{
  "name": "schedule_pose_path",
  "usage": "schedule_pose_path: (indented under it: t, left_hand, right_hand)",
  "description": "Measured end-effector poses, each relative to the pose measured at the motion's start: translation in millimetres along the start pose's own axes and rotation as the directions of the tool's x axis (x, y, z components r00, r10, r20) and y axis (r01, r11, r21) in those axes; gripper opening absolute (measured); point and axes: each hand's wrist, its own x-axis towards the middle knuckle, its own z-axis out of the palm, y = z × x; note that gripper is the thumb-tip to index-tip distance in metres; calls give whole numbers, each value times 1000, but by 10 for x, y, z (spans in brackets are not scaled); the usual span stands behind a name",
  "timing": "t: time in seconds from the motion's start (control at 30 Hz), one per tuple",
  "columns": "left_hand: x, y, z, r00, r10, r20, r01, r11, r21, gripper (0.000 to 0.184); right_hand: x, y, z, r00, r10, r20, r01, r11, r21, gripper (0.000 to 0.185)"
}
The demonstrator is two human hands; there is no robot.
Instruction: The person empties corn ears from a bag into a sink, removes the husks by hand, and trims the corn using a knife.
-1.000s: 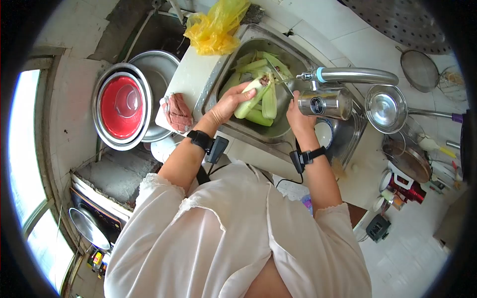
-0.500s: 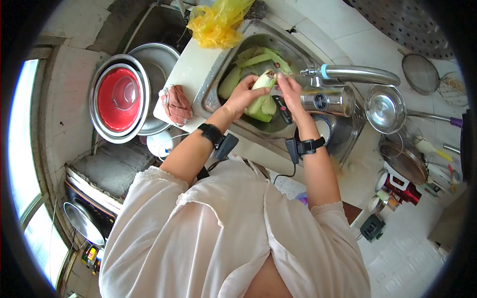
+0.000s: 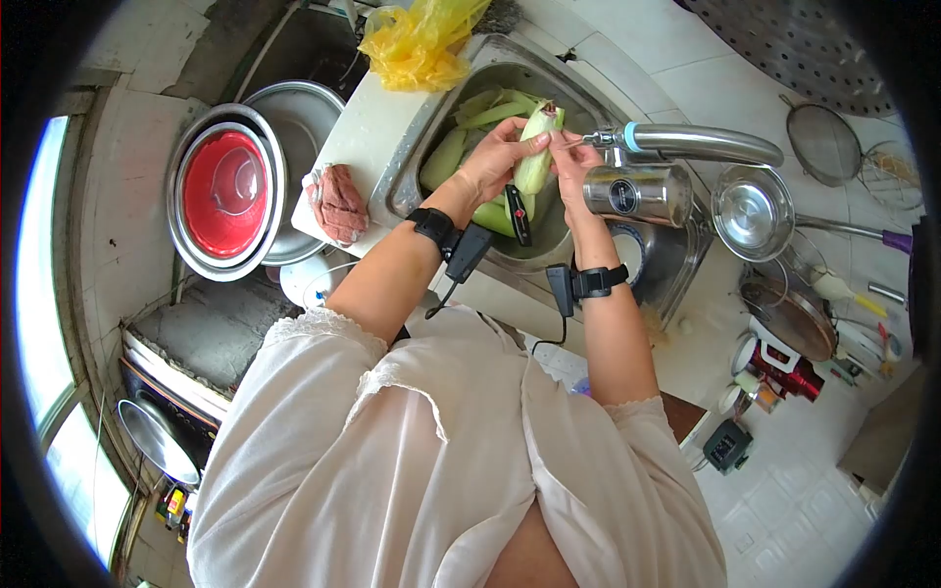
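Note:
An ear of corn point(image 3: 533, 174), pale green in its husk, stands tilted over the sink with its brown stub end up. My left hand point(image 3: 495, 159) is wrapped round it from the left, thumb across the husk. On its other side my right hand point(image 3: 572, 167) pinches the husk near the upper end, beside the faucet. Just below the corn is a black tool point(image 3: 518, 216) with a red mark; whether it rests on something or hangs, I cannot tell. Loose green husks point(image 3: 447, 157) lie in the metal sink point(image 3: 404, 186).
A yellow plastic bag point(image 3: 417, 47) and a reddish-brown cloth point(image 3: 339, 204) lie on the counter at left. Beyond are nested basins with a red bowl point(image 3: 211, 196). The faucet point(image 3: 701, 142), a steel canister point(image 3: 642, 194) and a steel ladle point(image 3: 753, 214) crowd the right.
The corn has turned more upright and risen slightly, with both hands moving along. My right fingers have closed onto its husk. The black tool now appears left of where it was, under the corn.

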Motion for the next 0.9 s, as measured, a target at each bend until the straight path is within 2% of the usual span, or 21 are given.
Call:
schedule_pose_path:
  t: [0.07, 0.13, 0.2, 0.23, 0.27, 0.37, 0.4, 0.47, 0.5, 0.57, 0.6, 0.67, 0.73, 0.77, 0.8, 0.83, 0.87, 0.9]
  left_hand:
    - [25, -54, -17, 1000, 3, -3, -3, 1000, 15, 29]
    - [39, -109, -32, 999, 15, 38, -12, 995, -96, 26]
    - [24, -103, -40, 998, 6, 56, 0, 994, -112, 28]
    - [7, -78, -20, 997, -1, 74, 10, 992, -127, 30]
    - [-19, -62, 8, 997, 1, 76, 9, 992, -127, 30]
    - [-99, -29, 65, 1000, -15, 19, 16, 996, -86, 37]
    - [-103, -47, 83, 1000, -16, 7, 16, 993, -119, 40]
    - [-106, -83, 75, 1000, -20, -2, 20, 988, -152, 43]
    - [-108, -89, 63, 999, -40, 2, 39, 981, -190, 44]
    - [-89, -88, 50, 998, -57, 12, 58, 972, -228, 45]
    - [-110, -65, 60, 999, -49, 24, 53, 978, -201, 44]
    - [-119, -19, 96, 999, -38, 33, 43, 984, -173, 43]
    - [-181, -7, 195, 993, 117, -30, -110, 978, 178, 42]
    - [-127, -15, 141, 993, 113, -23, -110, 989, 96, 49]
    - [-3, -60, 26, 993, 114, -20, -112, 989, 96, 49]
    - [129, -123, -120, 992, 68, -104, -78, 992, -98, 50]
    - [168, -141, -221, 984, 5, -180, -58, 955, -291, 51]
    - [50, -14, -216, 964, 6, -264, -115, 910, -398, 54]
  right_hand:
    - [57, 93, -57, 999, 27, -39, -28, 1000, -13, 35]
    - [48, 115, -54, 996, 58, -73, -60, 998, -24, 34]
    - [39, 128, -40, 992, 70, -108, -67, 997, 29, 31]
    - [8, 139, -20, 993, 68, -95, -58, 993, 107, 29]
    - [-24, 142, -5, 993, 66, -95, -56, 993, 106, 29]
    - [-186, 36, 88, 958, 209, -194, -141, 939, 314, 25]
    - [-172, 78, 94, 959, 210, -192, -142, 938, 316, 25]
    - [-138, 263, 72, 950, 246, -193, -121, 858, 499, 24]
    - [-149, 309, 70, 949, 246, -196, -119, 858, 499, 24]
    - [-137, 388, 62, 948, 263, -179, -94, 768, 633, 19]
    - [-163, 345, 61, 948, 263, -181, -93, 769, 632, 19]
    - [-190, 258, 66, 965, 190, -179, -98, 900, 425, 18]
    - [-211, 290, 73, 974, 165, -155, -102, 930, 354, 18]
    - [-195, 340, 89, 974, 195, -117, -106, 843, 528, 18]
    - [-162, 369, 90, 974, 212, -76, -104, 725, 681, 19]
    - [-168, 339, 131, 964, 232, -127, -54, 643, 764, 25]
    - [-175, 312, 62, 965, 230, -125, -55, 644, 763, 25]
    - [-183, 276, -70, 951, 297, -86, -81, 507, 858, 30]
